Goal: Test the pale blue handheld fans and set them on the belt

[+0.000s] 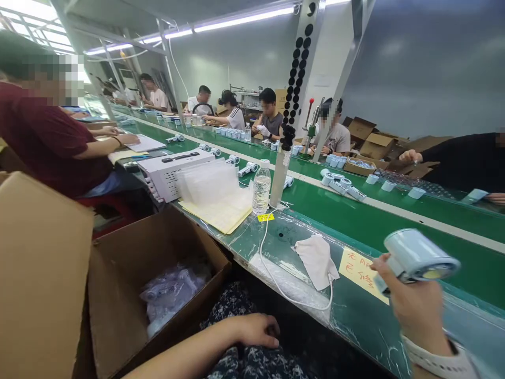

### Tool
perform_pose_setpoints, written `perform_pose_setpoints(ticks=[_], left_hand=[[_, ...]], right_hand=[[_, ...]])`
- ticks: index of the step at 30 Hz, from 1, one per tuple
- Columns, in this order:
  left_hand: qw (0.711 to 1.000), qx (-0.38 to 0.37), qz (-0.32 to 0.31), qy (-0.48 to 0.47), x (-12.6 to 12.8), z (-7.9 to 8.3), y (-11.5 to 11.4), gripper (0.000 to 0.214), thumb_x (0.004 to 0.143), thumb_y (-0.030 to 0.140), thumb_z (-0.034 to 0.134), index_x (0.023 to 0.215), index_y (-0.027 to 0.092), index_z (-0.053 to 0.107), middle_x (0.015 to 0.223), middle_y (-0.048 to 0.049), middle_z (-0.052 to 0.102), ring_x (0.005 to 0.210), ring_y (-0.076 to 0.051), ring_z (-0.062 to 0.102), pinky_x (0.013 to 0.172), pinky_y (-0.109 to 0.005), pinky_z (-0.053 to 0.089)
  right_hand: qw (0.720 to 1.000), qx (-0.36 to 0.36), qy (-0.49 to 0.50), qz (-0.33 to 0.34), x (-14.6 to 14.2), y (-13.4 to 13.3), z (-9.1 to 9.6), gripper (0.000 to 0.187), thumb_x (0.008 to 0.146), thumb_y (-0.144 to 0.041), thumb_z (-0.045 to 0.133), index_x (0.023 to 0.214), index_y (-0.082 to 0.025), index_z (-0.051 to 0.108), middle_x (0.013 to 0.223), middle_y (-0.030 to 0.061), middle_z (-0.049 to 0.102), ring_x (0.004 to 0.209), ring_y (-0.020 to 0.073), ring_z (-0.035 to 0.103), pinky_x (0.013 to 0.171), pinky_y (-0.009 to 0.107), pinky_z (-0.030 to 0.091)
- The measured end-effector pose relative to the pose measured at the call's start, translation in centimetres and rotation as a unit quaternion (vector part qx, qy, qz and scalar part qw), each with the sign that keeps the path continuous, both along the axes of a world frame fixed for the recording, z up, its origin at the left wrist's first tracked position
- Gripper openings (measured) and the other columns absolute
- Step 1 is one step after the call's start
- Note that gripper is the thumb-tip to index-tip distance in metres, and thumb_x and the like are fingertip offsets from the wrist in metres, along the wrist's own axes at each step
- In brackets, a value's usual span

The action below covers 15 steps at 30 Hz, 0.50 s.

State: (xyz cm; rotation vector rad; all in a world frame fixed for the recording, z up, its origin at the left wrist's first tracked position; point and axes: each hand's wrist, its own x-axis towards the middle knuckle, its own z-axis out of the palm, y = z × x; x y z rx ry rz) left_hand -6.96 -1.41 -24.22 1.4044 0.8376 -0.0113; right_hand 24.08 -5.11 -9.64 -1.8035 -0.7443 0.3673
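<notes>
My right hand [420, 305] is wrapped round the handle of a light blue handheld fan [420, 255], held up over the right side of the bench. The fan's round head faces up and right, with a yellowish spot inside its end. My left hand [258, 330] lies on my lap, loosely curled with the thumb apart and nothing visible in it. On the bench between them are a pale cloth [316, 260] and a yellow paper note [361, 273] with red handwriting.
An open cardboard box [158, 263] with plastic-wrapped items stands at my left. A water bottle [261, 187], a stack of clear bags [215, 192] and a white case [173, 171] line the bench. More fans [343, 184] lie on the green conveyor [394, 223]. Several co-workers sit around it.
</notes>
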Motion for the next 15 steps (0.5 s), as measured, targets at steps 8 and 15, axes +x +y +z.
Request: perform_pose_setpoints(ticks=[8,15], left_hand=[[0.988,0.141,0.027,-0.047,-2.4,15.3,11.8,0.059,0.070,0.071,0.067,0.094,0.018,0.071,0.080,-0.0107,0.074,0.075,-0.026,0.070,0.075,-0.043,0.056],[0.849,0.443,0.252,0.136,-1.9,15.3,21.9,0.015,0.078,0.026,0.061,0.088,0.016,0.057,0.094,-0.0082,0.064,0.123,-0.036,0.048,0.110,-0.063,0.029]], right_hand=[[0.990,0.009,0.114,0.086,-0.6,1.1,-6.5,0.034,0.059,-0.046,0.078,0.073,-0.017,0.066,0.072,0.0067,0.069,0.075,0.0260,0.063,0.071,0.040,0.049],[0.986,0.060,0.126,0.094,-0.3,1.5,-6.1,0.033,0.064,-0.047,0.073,0.074,-0.017,0.063,0.071,0.0049,0.067,0.071,0.0220,0.060,0.069,0.037,0.048]])
